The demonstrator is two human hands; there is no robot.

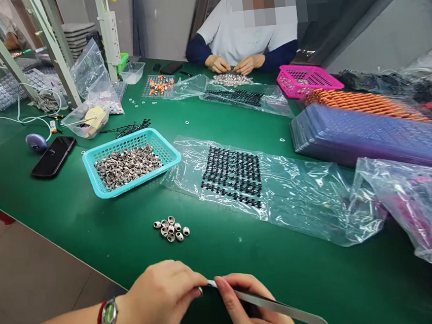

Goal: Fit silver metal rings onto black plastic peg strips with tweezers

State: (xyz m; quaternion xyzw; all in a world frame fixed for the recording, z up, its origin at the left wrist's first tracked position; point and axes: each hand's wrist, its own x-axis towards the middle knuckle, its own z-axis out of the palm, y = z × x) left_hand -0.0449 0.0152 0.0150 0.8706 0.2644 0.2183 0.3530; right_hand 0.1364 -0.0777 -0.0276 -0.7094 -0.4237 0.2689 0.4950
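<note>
Near the bottom of the head view, my left hand has its fingers pinched around a small metal ring, only partly visible at the fingertips. My right hand is closed on metal tweezers, whose thin tip points left and meets the fingertips of my left hand. Beyond my hands lies a small pile of silvery rings on the green table. Many similar rings fill a turquoise basket. Rows of black parts lie on a clear plastic bag to its right.
Across the table a person handles small parts beside a pink basket. A stack of clear bags and crumpled plastic stand at right. A phone, a purple device and a clear tub lie at left.
</note>
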